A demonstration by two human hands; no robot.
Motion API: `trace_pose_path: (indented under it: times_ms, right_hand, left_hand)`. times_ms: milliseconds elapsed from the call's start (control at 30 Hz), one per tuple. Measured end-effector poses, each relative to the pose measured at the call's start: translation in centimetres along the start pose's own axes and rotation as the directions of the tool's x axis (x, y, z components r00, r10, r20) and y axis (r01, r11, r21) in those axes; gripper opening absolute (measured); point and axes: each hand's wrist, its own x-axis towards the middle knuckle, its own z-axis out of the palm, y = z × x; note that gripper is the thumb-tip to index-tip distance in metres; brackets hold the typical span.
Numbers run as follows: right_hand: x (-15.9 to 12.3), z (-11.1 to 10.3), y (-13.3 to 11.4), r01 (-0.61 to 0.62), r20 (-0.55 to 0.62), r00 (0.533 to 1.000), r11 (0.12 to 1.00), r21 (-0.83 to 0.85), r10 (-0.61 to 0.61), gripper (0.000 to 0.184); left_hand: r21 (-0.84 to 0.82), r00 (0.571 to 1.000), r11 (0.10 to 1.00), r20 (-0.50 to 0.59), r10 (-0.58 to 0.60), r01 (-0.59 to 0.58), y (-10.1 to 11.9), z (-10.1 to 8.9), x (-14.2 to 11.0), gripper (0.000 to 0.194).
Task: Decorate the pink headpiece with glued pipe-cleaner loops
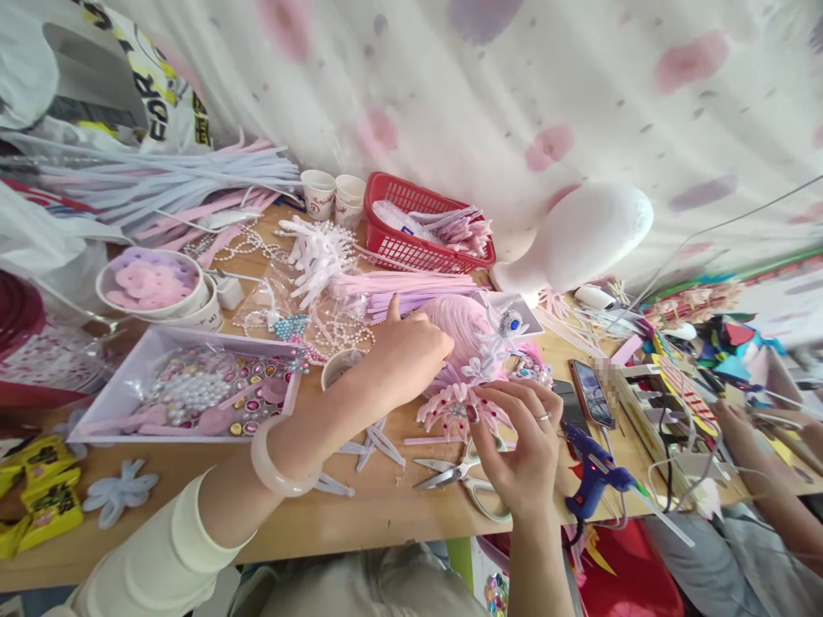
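A rounded pink piece that looks wrapped in strands (450, 321) lies in front of me, bearing pale flowers (485, 364) and a blue gem ornament (511, 322). My left hand (411, 351) is curled against its left side, fingertips hidden behind the hand. Just below is a pink petalled flower with red beads (447, 413). My right hand (524, 441), wearing a ring, closes thumb and fingers at its right edge. Scissors (450, 473) lie beneath the flower, and a blue glue gun (595, 471) rests right of my right hand.
A lilac tray (186, 433) of beads and gems stands left, with a cup of fluffy pieces (151, 296) behind it. At the back are a red basket (424, 253) and a white mannequin head (591, 231). A phone (592, 392) and another person's hands (739, 433) are right.
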Motion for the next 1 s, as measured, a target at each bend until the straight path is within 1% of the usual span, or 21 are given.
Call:
trace_pose_path:
  times_ms: [133,200,233,300,400,467,533,667,700,800,867,1000]
  right_hand:
    - [0.0,0.2,0.0,0.016,-0.011,1.0,1.0,0.006,-0.016,0.023]
    - [-0.1,0.3,-0.1,0.019,-0.042,0.999,1.0,0.011,-0.019,0.023]
    - [-0.2,0.5,-0.1,0.014,-0.075,0.997,1.0,0.019,-0.013,0.023]
    - [-0.7,0.9,0.0,-0.006,-0.182,0.983,0.999,0.045,0.014,0.021]
    - [-1.5,1.7,0.4,-0.052,-0.363,0.929,0.995,0.081,0.078,0.019]
    - [-1.8,2.2,0.9,-0.079,-0.449,0.886,0.992,0.098,0.115,0.019]
    - [-1.9,2.7,1.7,-0.088,-0.518,0.845,0.99,0.111,0.133,0.018]
    - [-1.3,3.3,3.7,-0.094,-0.616,0.774,0.988,0.119,0.148,0.016]
    - [-1.0,3.4,4.2,-0.094,-0.643,0.75,0.987,0.129,0.155,0.016]
    - [-0.1,3.8,5.4,-0.059,-0.736,0.655,0.983,0.176,0.171,0.015]
    - [0.3,4.1,5.9,-0.059,-0.765,0.61,0.975,0.214,0.205,0.016]
    - [0.6,4.2,6.1,-0.15,-0.745,0.583,0.944,0.293,0.324,0.016]
  left_hand:
    - [-0.009,0.999,1.0,0.034,-0.03,0.03,0.7,0.2,0.2,0.022]
    - [-0.01,0.997,0.999,0.059,-0.042,0.043,1.0,0.4,0.2,0.02]
    - [-0.006,0.997,0.999,0.066,-0.045,0.045,1.0,0.6,0.2,0.02]
    - [0.008,0.997,0.999,0.064,-0.044,0.044,1.1,0.8,0.2,0.021]
    - [0.014,0.998,0.999,0.045,-0.048,0.047,1.1,1.1,0.0,0.022]
    - [0.016,0.998,0.999,0.025,-0.051,0.05,1.2,1.3,-0.1,0.021]
    - [0.026,0.998,0.998,0.02,-0.059,0.058,1.4,1.3,-0.1,0.021]
    - [0.051,0.996,0.995,0.037,-0.087,0.085,2.0,1.3,-0.1,0.022]
    - [0.057,0.995,0.994,0.034,-0.091,0.089,2.0,1.4,-0.1,0.022]
    - [0.055,0.994,0.993,0.01,-0.109,0.108,1.9,1.7,-0.1,0.021]
    - [0.035,0.994,0.993,-0.011,-0.112,0.113,1.7,1.9,-0.2,0.019]
    - [0.011,0.995,0.995,-0.02,-0.095,0.095,1.2,1.9,-0.4,0.019]
